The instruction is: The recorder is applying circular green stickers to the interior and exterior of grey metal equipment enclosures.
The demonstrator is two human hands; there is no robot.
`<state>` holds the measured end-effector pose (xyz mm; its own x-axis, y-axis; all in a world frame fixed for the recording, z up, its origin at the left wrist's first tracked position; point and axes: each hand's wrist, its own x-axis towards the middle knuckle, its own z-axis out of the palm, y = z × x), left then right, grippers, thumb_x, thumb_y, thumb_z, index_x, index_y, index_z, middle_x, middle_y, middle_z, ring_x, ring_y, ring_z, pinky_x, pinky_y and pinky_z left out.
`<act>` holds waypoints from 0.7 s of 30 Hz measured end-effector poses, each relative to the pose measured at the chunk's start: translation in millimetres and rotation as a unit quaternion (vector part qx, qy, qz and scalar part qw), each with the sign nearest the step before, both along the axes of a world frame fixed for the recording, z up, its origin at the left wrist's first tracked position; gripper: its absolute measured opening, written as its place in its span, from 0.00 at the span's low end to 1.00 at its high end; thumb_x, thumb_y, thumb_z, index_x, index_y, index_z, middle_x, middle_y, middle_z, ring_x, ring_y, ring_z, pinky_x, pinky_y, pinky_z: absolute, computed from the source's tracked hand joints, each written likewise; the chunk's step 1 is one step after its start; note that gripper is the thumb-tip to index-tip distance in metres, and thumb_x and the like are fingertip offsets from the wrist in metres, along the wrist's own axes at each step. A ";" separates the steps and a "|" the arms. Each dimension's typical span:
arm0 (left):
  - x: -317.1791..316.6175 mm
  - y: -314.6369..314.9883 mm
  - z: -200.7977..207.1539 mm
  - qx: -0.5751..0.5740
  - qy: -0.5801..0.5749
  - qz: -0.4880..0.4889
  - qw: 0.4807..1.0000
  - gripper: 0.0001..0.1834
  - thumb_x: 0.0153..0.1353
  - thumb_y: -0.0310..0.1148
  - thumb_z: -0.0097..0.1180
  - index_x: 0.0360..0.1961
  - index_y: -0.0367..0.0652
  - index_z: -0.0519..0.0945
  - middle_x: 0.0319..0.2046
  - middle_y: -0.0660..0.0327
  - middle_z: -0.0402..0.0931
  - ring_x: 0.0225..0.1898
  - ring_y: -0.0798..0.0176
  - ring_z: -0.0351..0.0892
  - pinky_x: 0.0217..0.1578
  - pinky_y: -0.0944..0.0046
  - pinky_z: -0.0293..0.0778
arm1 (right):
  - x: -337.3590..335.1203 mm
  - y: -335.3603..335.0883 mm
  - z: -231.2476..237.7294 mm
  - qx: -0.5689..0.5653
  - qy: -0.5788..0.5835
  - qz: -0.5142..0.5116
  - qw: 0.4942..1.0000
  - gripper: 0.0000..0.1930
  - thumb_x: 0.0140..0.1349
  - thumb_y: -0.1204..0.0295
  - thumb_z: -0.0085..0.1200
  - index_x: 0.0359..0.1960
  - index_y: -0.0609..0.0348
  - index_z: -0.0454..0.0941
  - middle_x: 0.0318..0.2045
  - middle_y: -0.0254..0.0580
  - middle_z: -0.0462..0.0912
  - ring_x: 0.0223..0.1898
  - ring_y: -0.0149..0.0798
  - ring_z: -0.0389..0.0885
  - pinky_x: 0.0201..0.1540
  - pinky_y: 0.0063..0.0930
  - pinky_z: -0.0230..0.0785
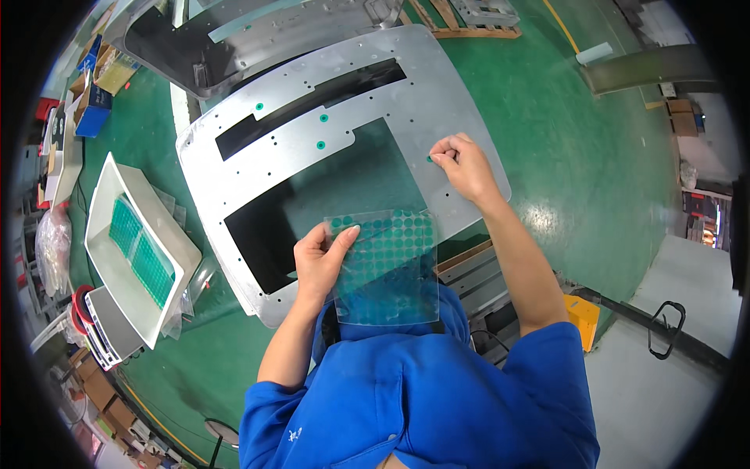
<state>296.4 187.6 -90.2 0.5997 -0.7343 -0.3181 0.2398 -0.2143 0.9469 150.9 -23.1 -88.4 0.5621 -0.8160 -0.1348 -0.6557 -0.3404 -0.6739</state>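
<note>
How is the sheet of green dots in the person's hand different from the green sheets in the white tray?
The dot sheet is clear, held up in the left hand, with part of it already bare of dots. The tray sheets lie flat and untouched in the white tray, looking densely green all over. The dot sheet sits by the metal panel; the tray sheets are off to the left. Both carry green stickers in rows.

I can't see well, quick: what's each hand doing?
Left hand: holding the clear sticker sheet.
Right hand: fingers pinched, pressing a green dot on the metal panel.
</note>
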 end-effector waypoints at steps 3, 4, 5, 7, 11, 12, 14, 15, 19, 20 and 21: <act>0.3 0.8 -5.8 -0.002 0.000 0.000 1.000 0.12 0.48 0.32 0.61 0.15 0.39 0.72 0.11 0.76 0.57 0.15 0.81 0.50 0.14 0.77 0.46 | 1.6 -0.9 1.1 -0.005 0.021 -0.001 1.000 0.04 0.49 0.74 0.52 0.25 0.61 0.75 0.25 0.36 0.71 0.25 0.30 0.69 0.31 0.23 0.63; 0.9 1.6 -8.5 -0.004 -0.002 -0.003 1.000 0.12 0.48 0.32 0.61 0.15 0.39 0.72 0.11 0.76 0.57 0.15 0.81 0.50 0.14 0.77 0.46 | 2.0 -0.8 1.9 -0.005 0.020 -0.001 1.000 0.04 0.49 0.74 0.52 0.25 0.61 0.75 0.25 0.36 0.71 0.25 0.30 0.69 0.31 0.23 0.63; 1.2 1.8 -9.3 -0.004 -0.001 -0.003 1.000 0.12 0.48 0.32 0.61 0.16 0.39 0.72 0.11 0.76 0.57 0.15 0.81 0.50 0.14 0.77 0.46 | 2.5 -0.4 2.8 -0.006 0.020 -0.001 1.000 0.04 0.49 0.74 0.52 0.25 0.61 0.75 0.25 0.36 0.71 0.25 0.31 0.69 0.31 0.23 0.63; 0.8 1.7 -10.7 -0.004 0.002 -0.002 1.000 0.12 0.48 0.32 0.61 0.16 0.39 0.73 0.11 0.76 0.57 0.15 0.82 0.50 0.14 0.77 0.46 | 2.7 0.2 3.1 -0.012 0.022 -0.002 1.000 0.04 0.49 0.74 0.52 0.25 0.61 0.75 0.25 0.37 0.71 0.25 0.31 0.69 0.32 0.24 0.63; -0.5 -0.4 -7.4 -0.008 0.008 0.004 1.000 0.12 0.48 0.32 0.61 0.16 0.39 0.73 0.11 0.76 0.58 0.15 0.82 0.50 0.15 0.77 0.46 | 2.8 1.8 2.3 -0.039 0.031 0.001 0.999 0.04 0.49 0.74 0.51 0.24 0.60 0.75 0.25 0.37 0.72 0.26 0.32 0.70 0.32 0.24 0.64; -1.3 -1.4 -4.8 -0.007 0.008 0.007 1.000 0.12 0.48 0.32 0.61 0.16 0.38 0.73 0.11 0.76 0.58 0.15 0.82 0.50 0.15 0.77 0.46 | 3.1 2.1 2.1 -0.046 0.033 0.003 0.998 0.04 0.49 0.73 0.51 0.24 0.60 0.75 0.26 0.37 0.72 0.26 0.32 0.70 0.32 0.25 0.64; -1.4 -1.3 -4.0 -0.003 0.006 0.008 1.000 0.12 0.48 0.32 0.61 0.16 0.38 0.73 0.11 0.76 0.58 0.15 0.82 0.51 0.15 0.77 0.47 | 3.4 3.2 1.0 -0.059 0.037 0.004 0.998 0.04 0.49 0.73 0.51 0.24 0.59 0.75 0.26 0.36 0.72 0.26 0.33 0.70 0.32 0.25 0.64; -0.6 -0.1 -5.3 -0.001 0.004 0.004 1.000 0.12 0.48 0.32 0.61 0.17 0.38 0.73 0.11 0.76 0.58 0.15 0.82 0.51 0.15 0.77 0.47 | 3.3 4.1 0.5 -0.065 0.038 0.005 0.997 0.04 0.49 0.73 0.51 0.25 0.59 0.75 0.26 0.36 0.72 0.27 0.33 0.70 0.33 0.26 0.64; -1.4 1.8 -3.0 -0.002 0.004 0.007 1.000 0.11 0.49 0.32 0.61 0.17 0.38 0.73 0.11 0.76 0.59 0.15 0.82 0.51 0.15 0.77 0.47 | 4.1 7.8 -0.4 -0.097 0.044 0.004 0.994 0.03 0.49 0.73 0.52 0.25 0.58 0.75 0.26 0.36 0.72 0.27 0.34 0.70 0.33 0.26 0.64; -1.1 3.4 -4.3 -0.004 -0.001 0.006 1.000 0.11 0.49 0.32 0.61 0.17 0.38 0.73 0.11 0.76 0.59 0.15 0.82 0.51 0.15 0.77 0.47 | 4.4 9.2 -1.3 -0.106 0.043 0.004 0.993 0.03 0.49 0.73 0.52 0.25 0.58 0.75 0.26 0.36 0.72 0.27 0.34 0.70 0.33 0.27 0.64; -0.2 5.4 -6.8 -0.007 -0.005 0.005 1.000 0.11 0.49 0.32 0.61 0.17 0.38 0.74 0.11 0.76 0.59 0.15 0.82 0.51 0.15 0.77 0.47 | 4.9 10.5 -1.9 -0.115 0.042 0.003 0.992 0.03 0.49 0.73 0.52 0.25 0.58 0.75 0.26 0.36 0.72 0.27 0.35 0.70 0.33 0.27 0.64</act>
